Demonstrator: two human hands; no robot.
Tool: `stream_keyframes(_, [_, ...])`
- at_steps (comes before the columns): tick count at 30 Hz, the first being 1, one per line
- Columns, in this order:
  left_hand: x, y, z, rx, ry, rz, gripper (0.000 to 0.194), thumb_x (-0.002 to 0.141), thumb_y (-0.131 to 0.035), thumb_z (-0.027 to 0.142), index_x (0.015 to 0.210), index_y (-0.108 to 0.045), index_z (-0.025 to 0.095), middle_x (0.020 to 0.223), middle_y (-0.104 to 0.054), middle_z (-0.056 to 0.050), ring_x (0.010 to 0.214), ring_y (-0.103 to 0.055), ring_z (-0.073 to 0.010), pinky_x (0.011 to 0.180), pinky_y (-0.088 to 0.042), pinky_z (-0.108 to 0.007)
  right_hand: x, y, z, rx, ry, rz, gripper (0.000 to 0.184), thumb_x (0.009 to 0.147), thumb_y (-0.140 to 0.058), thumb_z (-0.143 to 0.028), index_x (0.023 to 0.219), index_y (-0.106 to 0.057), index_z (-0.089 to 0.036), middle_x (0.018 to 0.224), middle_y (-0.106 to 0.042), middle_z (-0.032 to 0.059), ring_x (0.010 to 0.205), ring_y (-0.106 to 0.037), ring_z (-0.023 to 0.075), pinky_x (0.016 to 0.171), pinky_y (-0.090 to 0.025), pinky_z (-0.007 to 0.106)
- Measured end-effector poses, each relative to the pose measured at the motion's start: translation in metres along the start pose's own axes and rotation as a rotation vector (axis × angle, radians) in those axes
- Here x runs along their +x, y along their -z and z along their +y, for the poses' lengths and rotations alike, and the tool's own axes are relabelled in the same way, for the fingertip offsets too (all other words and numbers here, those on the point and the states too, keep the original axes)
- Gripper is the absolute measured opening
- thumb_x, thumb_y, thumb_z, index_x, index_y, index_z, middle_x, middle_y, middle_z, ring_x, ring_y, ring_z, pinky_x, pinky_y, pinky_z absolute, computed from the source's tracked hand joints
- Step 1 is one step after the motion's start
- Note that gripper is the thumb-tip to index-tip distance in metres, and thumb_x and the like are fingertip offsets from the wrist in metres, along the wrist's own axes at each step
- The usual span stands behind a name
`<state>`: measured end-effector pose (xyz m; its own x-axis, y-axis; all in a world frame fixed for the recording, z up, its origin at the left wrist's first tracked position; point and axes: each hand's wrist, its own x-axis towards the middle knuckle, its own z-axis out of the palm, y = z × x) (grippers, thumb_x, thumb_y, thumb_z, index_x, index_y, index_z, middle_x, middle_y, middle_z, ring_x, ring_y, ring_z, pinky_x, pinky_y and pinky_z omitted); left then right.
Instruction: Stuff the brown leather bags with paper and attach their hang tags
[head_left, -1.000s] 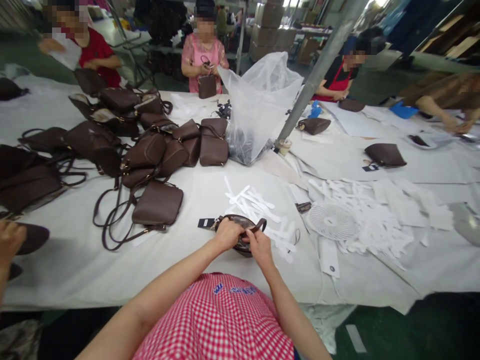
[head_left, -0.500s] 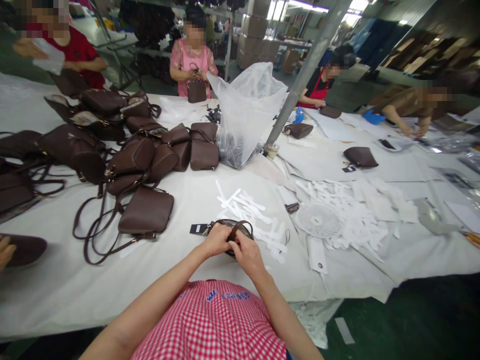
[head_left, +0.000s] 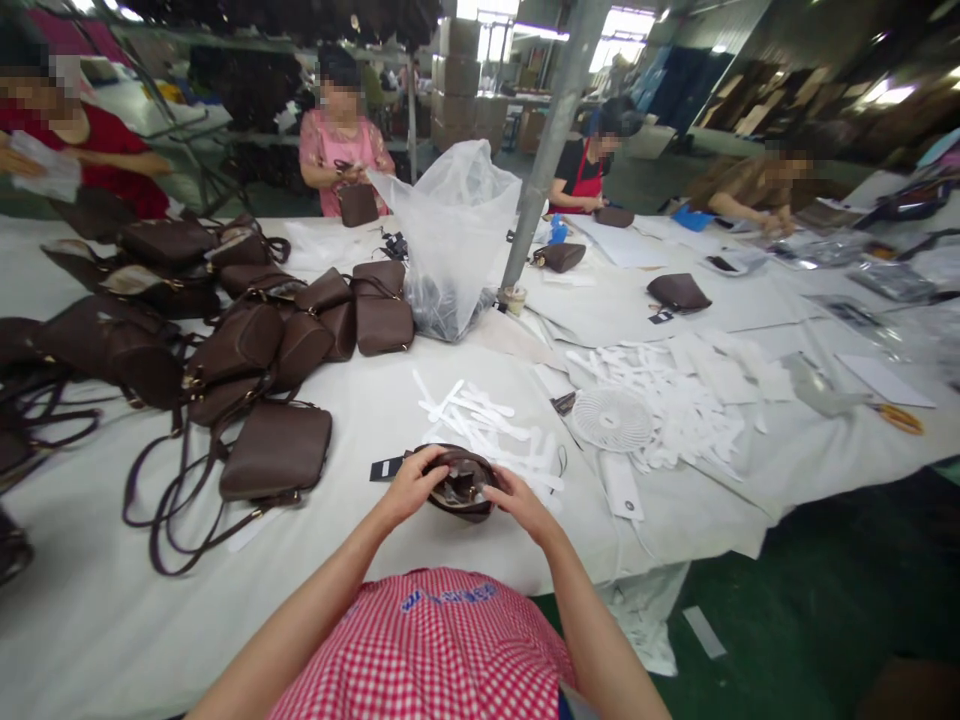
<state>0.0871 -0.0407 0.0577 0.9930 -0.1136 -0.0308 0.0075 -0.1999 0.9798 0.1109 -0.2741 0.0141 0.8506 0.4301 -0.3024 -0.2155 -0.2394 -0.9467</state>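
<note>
A small brown handbag (head_left: 469,513) stands on the table right before me, its mouth spread apart so that the pale lining shows. My left hand (head_left: 414,484) grips its left rim, thumb toward the opening and fingers along the edge. On the opposite rim, my right hand (head_left: 520,500) has its thumb and fingers closed on the edge. A black tag (head_left: 385,469) with a white label sticks out to the left of the bag. Just behind lie white paper strips (head_left: 480,415). Another brown bag (head_left: 277,452) with a long strap rests flat to the left.
A heap of brown bags (head_left: 240,345) covers the left side. Behind the strips stands a clear plastic sack (head_left: 454,240) beside a metal post (head_left: 544,150). A white fan (head_left: 613,418), more strips and scissors (head_left: 898,419) lie to the right. Several co-workers sit or stand across the table.
My hands have moved apart from the middle of the handbag to its two sides. Its mouth is now wide, showing the inside. The view has shifted to the right.
</note>
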Motion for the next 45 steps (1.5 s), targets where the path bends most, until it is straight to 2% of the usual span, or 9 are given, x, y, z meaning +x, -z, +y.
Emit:
stream_keyframes(5, [0.002,0.003,0.0,-0.111,0.135,0.151,0.012,0.074,-0.061,0.027,0.079,-0.055,0.018,0.07,-0.058,0.003,0.069,-0.055,-0.0136,0.067,-0.043,-0.024,-0.013,0.004,0.008,-0.063,-0.007,0.147,0.023,0.066,-0.066,-0.038,0.075,-0.06,-0.018,0.062,-0.062,-0.0001,0.059,-0.059,0.0184,0.059,-0.051,0.032])
stream_keyframes(11, [0.006,0.007,0.016,-0.033,0.101,-0.136,0.016,0.073,-0.066,0.028,0.083,-0.066,0.016,0.082,-0.066,-0.002,0.08,-0.059,-0.0166,0.075,-0.045,-0.026,-0.017,0.005,-0.002,-0.142,0.082,0.501,0.019,0.073,-0.062,-0.038,0.078,-0.057,-0.02,0.076,-0.06,0.0021,0.07,-0.054,0.0173,0.066,-0.048,0.03])
stream_keyframes(14, [0.007,0.014,0.016,-0.043,0.081,-0.151,0.021,0.073,-0.065,0.028,0.089,-0.071,0.015,0.088,-0.069,-0.005,0.083,-0.061,-0.0187,0.078,-0.047,-0.028,-0.022,0.006,-0.013,0.038,0.092,0.415,0.029,0.068,-0.071,-0.043,0.077,-0.057,-0.02,0.071,-0.059,-0.0002,0.063,-0.055,0.016,0.057,-0.048,0.027])
stream_keyframes(19, [0.009,0.022,0.008,0.133,0.081,-0.083,0.013,0.072,-0.066,0.03,0.072,-0.068,0.016,0.069,-0.066,0.0,0.067,-0.058,-0.0158,0.064,-0.044,-0.025,-0.032,0.003,-0.02,0.244,0.118,0.214,0.038,0.072,-0.072,-0.049,0.093,-0.065,-0.018,0.089,-0.068,0.0057,0.086,-0.063,0.0217,0.083,-0.052,0.037])
stream_keyframes(23, [0.012,0.016,0.006,0.631,0.034,0.119,0.016,0.078,-0.061,0.03,0.065,-0.063,0.02,0.064,-0.063,0.0,0.065,-0.057,-0.0164,0.062,-0.038,-0.024,-0.031,0.0,-0.015,0.229,0.112,0.188,0.039,0.076,-0.067,-0.053,0.093,-0.065,-0.018,0.09,-0.069,0.0067,0.084,-0.064,0.023,0.082,-0.055,0.041])
stream_keyframes(26, [0.014,0.01,0.0,0.804,0.095,0.298,0.016,0.082,-0.053,0.023,0.09,-0.067,0.024,0.072,-0.068,-0.002,0.07,-0.061,-0.0192,0.064,-0.039,-0.026,-0.028,-0.001,-0.012,0.12,0.144,0.232,0.031,0.079,-0.061,-0.048,0.091,-0.064,-0.019,0.085,-0.066,0.0043,0.077,-0.063,0.0199,0.074,-0.056,0.037])
stream_keyframes(34, [0.012,0.015,-0.021,0.443,0.165,0.337,0.028,0.086,-0.041,0.027,0.1,-0.065,0.02,0.067,-0.065,-0.002,0.062,-0.06,-0.0181,0.063,-0.044,-0.028,-0.023,-0.005,-0.002,-0.174,0.24,0.276,0.04,0.072,-0.061,-0.024,0.112,-0.06,-0.021,0.112,-0.06,0.0077,0.101,-0.059,0.0216,0.075,-0.055,0.033])
stream_keyframes(39, [0.008,0.017,-0.029,0.143,0.203,0.305,0.028,0.079,-0.045,0.027,0.098,-0.063,0.017,0.068,-0.063,0.001,0.05,-0.052,-0.0127,0.053,-0.042,-0.025,-0.021,-0.004,0.006,-0.175,0.178,0.258,0.028,0.071,-0.063,-0.024,0.098,-0.064,-0.02,0.097,-0.066,0.0049,0.091,-0.062,0.0217,0.072,-0.054,0.033])
stream_keyframes(45, [0.002,0.024,-0.015,0.058,0.059,0.106,0.019,0.077,-0.059,0.031,0.086,-0.067,0.017,0.081,-0.065,-0.004,0.077,-0.059,-0.0168,0.073,-0.049,-0.028,-0.025,-0.003,0.003,-0.129,0.173,0.247,0.014,0.073,-0.063,-0.028,0.084,-0.064,-0.019,0.083,-0.066,0.0016,0.078,-0.062,0.0189,0.067,-0.051,0.03])
